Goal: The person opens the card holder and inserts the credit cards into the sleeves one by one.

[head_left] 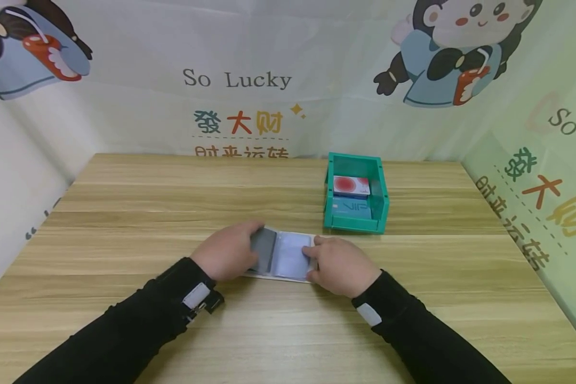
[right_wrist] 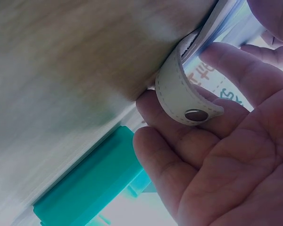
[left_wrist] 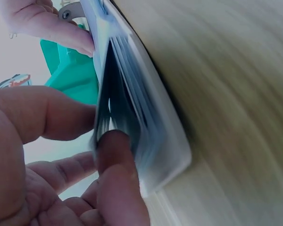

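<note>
Lying open, the card holder (head_left: 292,256) runs hand to hand across the desk (head_left: 173,202), just front-left of the green bin (head_left: 357,225); the left hand (head_left: 228,249) pinches its grey leaf (head_left: 265,252), while the right hand (head_left: 343,264), fingers apart, touches the bin-side end.

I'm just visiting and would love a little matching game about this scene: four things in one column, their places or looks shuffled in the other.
Things
1. Green bin
2. Blue card
3. Card holder
4. Strap

Places and looks
A. Lying open, between the left hand and the right hand
B. Pale, with a round metal snap
C. Standing on the table, beyond the right hand
D. Next to the red-dotted card

Pairs: 1-C, 2-D, 3-A, 4-B
</note>
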`<action>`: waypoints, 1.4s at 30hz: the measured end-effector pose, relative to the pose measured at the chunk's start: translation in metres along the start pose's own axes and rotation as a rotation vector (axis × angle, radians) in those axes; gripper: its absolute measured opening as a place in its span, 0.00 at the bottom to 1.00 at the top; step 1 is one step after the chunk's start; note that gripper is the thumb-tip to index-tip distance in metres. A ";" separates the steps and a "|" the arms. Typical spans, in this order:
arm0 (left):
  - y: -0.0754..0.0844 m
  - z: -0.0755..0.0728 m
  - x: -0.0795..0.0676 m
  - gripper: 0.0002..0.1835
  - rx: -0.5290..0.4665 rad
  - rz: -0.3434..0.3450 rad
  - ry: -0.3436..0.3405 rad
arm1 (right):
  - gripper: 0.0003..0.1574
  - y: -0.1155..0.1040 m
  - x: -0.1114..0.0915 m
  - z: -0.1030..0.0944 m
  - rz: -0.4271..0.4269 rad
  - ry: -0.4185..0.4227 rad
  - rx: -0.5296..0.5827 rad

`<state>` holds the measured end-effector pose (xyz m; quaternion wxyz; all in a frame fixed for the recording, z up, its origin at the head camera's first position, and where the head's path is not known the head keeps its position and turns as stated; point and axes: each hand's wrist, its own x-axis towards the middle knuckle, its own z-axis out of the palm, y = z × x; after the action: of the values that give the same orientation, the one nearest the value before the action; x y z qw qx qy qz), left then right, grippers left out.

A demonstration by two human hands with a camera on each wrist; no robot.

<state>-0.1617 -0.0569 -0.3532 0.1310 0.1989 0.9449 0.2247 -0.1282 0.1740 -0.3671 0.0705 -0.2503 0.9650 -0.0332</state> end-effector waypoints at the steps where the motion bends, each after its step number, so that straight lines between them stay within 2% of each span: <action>1: -0.001 0.000 0.000 0.33 0.010 0.003 0.002 | 0.32 0.000 0.000 0.000 -0.002 0.000 -0.001; 6: -0.006 -0.001 -0.002 0.29 0.108 0.035 0.014 | 0.32 0.001 -0.001 -0.001 -0.012 -0.010 0.002; 11: -0.010 -0.003 -0.004 0.30 0.165 0.063 0.004 | 0.27 0.009 -0.002 -0.008 0.015 -0.004 0.102; 14: -0.012 -0.003 -0.004 0.34 0.192 0.081 0.002 | 0.23 0.018 -0.004 -0.017 0.076 0.049 0.188; 18: -0.015 -0.002 -0.004 0.38 0.226 0.088 0.003 | 0.15 0.034 -0.005 -0.033 0.150 0.160 0.260; 22: -0.017 -0.001 -0.004 0.41 0.256 0.089 0.011 | 0.10 0.052 0.001 -0.047 0.189 0.254 0.277; 25: -0.015 0.001 -0.003 0.41 0.261 0.088 0.016 | 0.12 0.068 0.009 -0.054 0.198 0.275 0.248; 29: -0.011 0.005 -0.003 0.41 0.276 0.098 0.024 | 0.17 0.084 0.023 -0.056 0.220 0.206 0.176; 34: -0.006 0.008 -0.004 0.41 0.291 0.106 0.036 | 0.21 0.093 0.040 -0.053 0.278 0.093 0.102; 42: -0.002 0.009 -0.005 0.39 0.305 0.108 0.044 | 0.10 0.103 0.058 -0.047 0.301 0.034 0.039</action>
<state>-0.1547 -0.0576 -0.3610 0.0665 0.2619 0.9586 0.0897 -0.2345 0.2369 -0.3382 0.0631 -0.1009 0.9919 -0.0451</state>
